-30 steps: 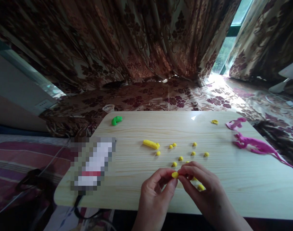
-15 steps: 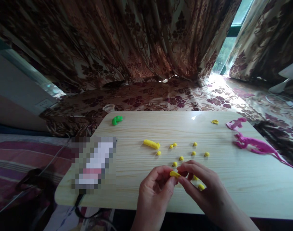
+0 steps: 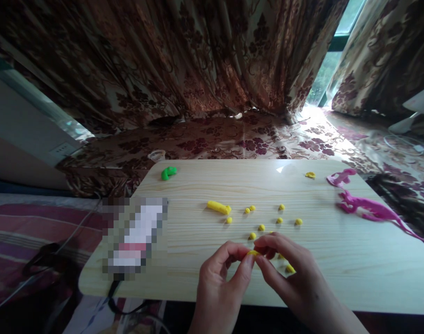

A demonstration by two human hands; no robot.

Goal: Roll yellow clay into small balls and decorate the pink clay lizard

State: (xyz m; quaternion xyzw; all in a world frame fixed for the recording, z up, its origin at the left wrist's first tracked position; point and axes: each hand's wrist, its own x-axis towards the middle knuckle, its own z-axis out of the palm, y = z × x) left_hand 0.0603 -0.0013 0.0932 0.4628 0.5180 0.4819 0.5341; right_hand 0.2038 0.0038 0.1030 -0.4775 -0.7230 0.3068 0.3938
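Yellow dough (image 3: 252,253) is pinched in the grip of both left hand (image 3: 224,273) and right hand (image 3: 295,271), lower centre of the frame, over the bench (image 3: 184,260), inside its near edge. Yellow balls (image 3: 262,228) lie near; bench surface opens out lower right, pink dough (image 3: 375,210) along its right edge.

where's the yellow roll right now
In the head view, the yellow roll lies near the middle of the table, left of two small yellow balls and beyond the left hand.
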